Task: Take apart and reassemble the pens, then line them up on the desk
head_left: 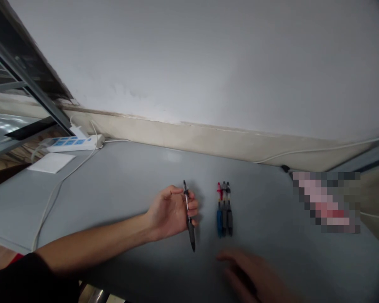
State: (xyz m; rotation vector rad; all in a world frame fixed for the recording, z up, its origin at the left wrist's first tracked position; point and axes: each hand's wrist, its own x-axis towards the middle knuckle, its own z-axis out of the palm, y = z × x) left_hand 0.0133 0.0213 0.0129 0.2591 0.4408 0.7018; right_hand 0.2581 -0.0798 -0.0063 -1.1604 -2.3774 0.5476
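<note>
My left hand (pixel 170 213) is closed on a pen (pixel 190 227), its thumb and fingers at the pen's upper half. The pen has a clear barrel and a dark grip, and its tip points down toward me. Blurred by motion, my right hand (pixel 255 273) is at the lower right, thumb and forefinger apart with nothing visible between them. Just beyond it, three pens lie side by side on the table: one with a blue grip and red clip (pixel 220 221), a dark-gripped pen in the middle (pixel 224 221), and another dark one on the right (pixel 230 221).
The grey table (pixel 139 168) runs back to a wall (pixel 192 67). At the back left are a white power strip (pixel 77 143), a white flat square (pixel 51 163) and a loose cable (pixel 55 195). A pixelated pinkish object (pixel 326 202) is at the right edge.
</note>
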